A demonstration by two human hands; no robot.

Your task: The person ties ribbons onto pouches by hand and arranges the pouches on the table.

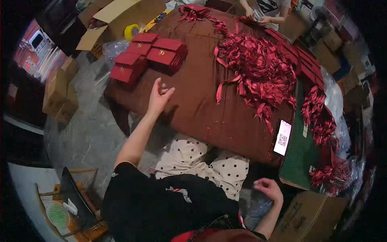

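Note:
My left hand (160,97) hovers over the near left part of the table (193,92), which has a brown cloth. Its fingers are loosely bent, the thumb stands apart, and nothing shows in it. Just beyond it are stacks of dark red pouches or envelopes (164,56) with gold marks on their flaps. Low at the right, beside my lap, my right hand (269,189) is raised off the table. Its fingers curl loosely with a gap to the thumb, and I see nothing held. A large heap of red ribbons (262,72) covers the table's right side.
A phone showing a QR code (282,138) lies at the right edge by a green board (300,157). More red pouches (308,66) line the far right. Another person's hands (260,18) work at the back. Cardboard boxes (60,94) stand left; a chair (76,201) is behind.

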